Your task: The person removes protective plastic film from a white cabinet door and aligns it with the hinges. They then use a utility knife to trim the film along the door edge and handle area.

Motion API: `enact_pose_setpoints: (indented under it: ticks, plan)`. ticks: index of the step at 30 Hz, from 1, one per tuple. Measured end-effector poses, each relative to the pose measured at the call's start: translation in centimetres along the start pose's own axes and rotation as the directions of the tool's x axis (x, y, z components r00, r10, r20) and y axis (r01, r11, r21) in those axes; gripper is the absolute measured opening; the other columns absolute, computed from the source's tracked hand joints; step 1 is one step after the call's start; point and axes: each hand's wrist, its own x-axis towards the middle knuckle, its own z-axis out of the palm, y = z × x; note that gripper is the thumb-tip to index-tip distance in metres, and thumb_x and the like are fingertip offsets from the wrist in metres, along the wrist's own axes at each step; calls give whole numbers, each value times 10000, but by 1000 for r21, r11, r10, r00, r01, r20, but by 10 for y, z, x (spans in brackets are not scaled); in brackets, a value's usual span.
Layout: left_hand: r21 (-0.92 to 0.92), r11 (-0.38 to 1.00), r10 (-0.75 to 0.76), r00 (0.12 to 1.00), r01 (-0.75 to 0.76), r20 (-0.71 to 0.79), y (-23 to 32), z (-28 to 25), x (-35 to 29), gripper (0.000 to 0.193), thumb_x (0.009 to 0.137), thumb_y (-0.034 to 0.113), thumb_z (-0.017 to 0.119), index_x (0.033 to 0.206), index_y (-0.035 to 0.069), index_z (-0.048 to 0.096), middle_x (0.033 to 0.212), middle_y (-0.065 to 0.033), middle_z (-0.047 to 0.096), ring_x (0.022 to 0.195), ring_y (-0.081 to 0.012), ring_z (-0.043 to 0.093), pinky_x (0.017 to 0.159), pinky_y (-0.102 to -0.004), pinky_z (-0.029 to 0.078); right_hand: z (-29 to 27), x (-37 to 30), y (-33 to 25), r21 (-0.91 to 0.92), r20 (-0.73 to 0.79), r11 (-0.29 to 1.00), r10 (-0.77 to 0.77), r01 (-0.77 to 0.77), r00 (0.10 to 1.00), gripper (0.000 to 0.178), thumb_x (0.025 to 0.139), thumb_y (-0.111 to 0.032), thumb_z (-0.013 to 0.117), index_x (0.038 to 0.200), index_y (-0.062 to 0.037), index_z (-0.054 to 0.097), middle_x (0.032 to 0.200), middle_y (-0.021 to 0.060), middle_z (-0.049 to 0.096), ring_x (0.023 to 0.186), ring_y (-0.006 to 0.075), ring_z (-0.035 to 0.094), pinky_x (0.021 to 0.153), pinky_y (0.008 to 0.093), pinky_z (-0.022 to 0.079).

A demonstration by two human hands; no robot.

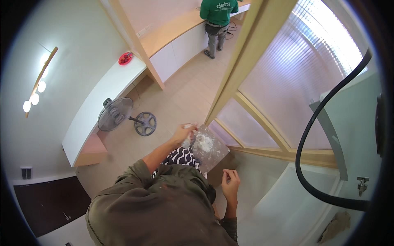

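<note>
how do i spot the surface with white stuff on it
Find the wood-framed translucent partition. By its lower left end, beside the left hand, sits a flat greyish surface. A smeared white patch sets it apart from the plain beige floor.

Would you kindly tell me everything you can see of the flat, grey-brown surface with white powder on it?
The flat, grey-brown surface has straight edges and a pointed right corner; its material is unclear. A loose white powdery patch lies around its middle, with fainter smears nearby. It sits in front of the person, beside the pale wooden frame. The left hand overlaps its left side; contact is unclear. The right hand is apart from it.
</note>
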Motion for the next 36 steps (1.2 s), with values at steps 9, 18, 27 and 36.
enact_pose_setpoints:
  ticks: [9,18,27,36]
  plan:
    - [279,958,-24,988,67,-154,-22,-77,38,819,854,707,691,1251,-3,600,782,-50,585,634,-130,575,571,-292,490,7,-37,116,-57,3,963,264,-264,964,113,881,-64,695,985,-24,716,856,133,653,741,251,655,693,364,527]
    - [437,898,-107,989,52,103,7,-78,81,1262,735,430,917,1624,145,69,1415,-227,463,1200,-310,560,979,-493,505,28,-65,232,-41,-217,906,404,-422,889,159,883,-113,702,990,4,719,882,162,703,775,269,690,747,388,555]
    - [840,398,50,923,-368,380,-11,-29,173,937,625,102,929,1430,85,451,1067,-112,651,939,-207,658,822,-355,552,101,-82,352,218,-331,830,558,-514,761,166,877,-172,718,963,-31,728,838,133,723,762,251,696,730,393,552]
    - [828,-47,-143,824,-559,548,-108,-26,376,563,591,114,823,1132,82,667,820,-75,624,781,-202,630,680,-373,543,153,-93,527,333,-561,711,677,-619,476,211,958,-169,673,1111,-24,673,957,148,709,930,294,692,860,418,536]
